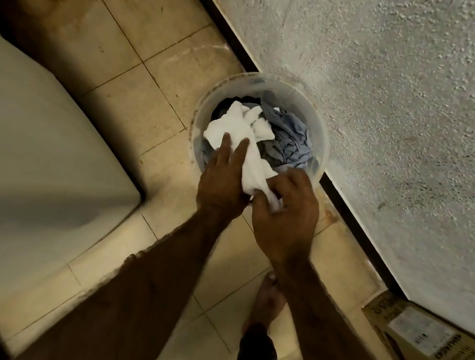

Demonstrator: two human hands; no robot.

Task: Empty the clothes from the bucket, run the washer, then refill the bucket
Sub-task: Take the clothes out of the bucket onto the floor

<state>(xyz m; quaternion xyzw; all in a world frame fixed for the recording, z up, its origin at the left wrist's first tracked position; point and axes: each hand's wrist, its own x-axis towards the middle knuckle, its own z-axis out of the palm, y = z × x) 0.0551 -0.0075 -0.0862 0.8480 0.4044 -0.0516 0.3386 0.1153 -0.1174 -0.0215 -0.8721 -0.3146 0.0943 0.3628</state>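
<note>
Clothes (288, 138) in bucket (320, 148) against wall (409, 97), washer (18, 164) left.

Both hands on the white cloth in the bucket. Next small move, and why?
Probably lift the white cloth up and out of the bucket. The right hand already has a closed grip on its near end at the rim, and the left hand lies flat on it, fingers extended. It sits on top of the blue-grey clothes, so it should come free first.
</note>
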